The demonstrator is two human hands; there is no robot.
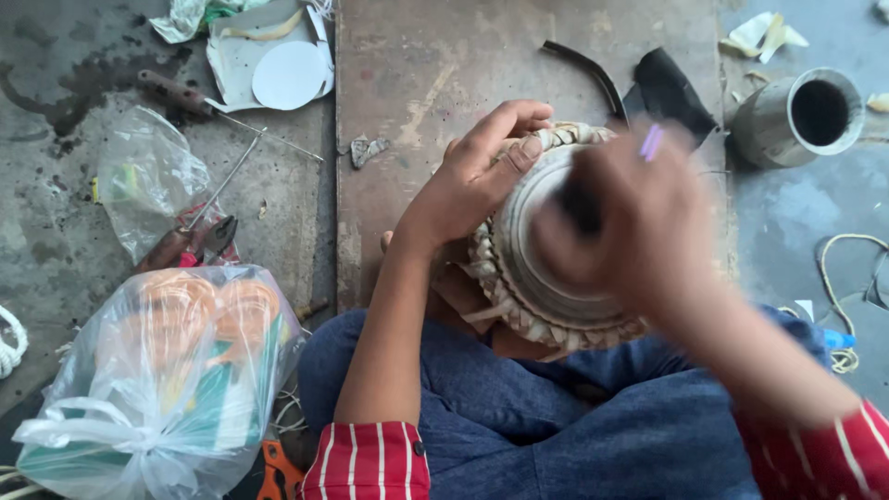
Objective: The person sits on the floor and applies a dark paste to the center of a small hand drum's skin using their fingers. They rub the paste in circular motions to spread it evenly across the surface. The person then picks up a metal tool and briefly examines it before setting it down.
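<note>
Left hand (482,176) grips the woven-rimmed round vessel (546,268); right hand (630,222), blurred above it, grasp indeterminable; weave encircles the visible rim.

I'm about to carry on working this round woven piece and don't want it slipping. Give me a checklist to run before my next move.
1. Left hand steadying the woven piece: ok, fingers over its rim.
2. Piece supported on lap: ok.
3. Right hand grip on a tool: cannot tell, blurred.
4. Pliers within reach: ok, on the floor at the left.
5. Metal cup away from the elbows: ok, lying apart at the right.
</note>
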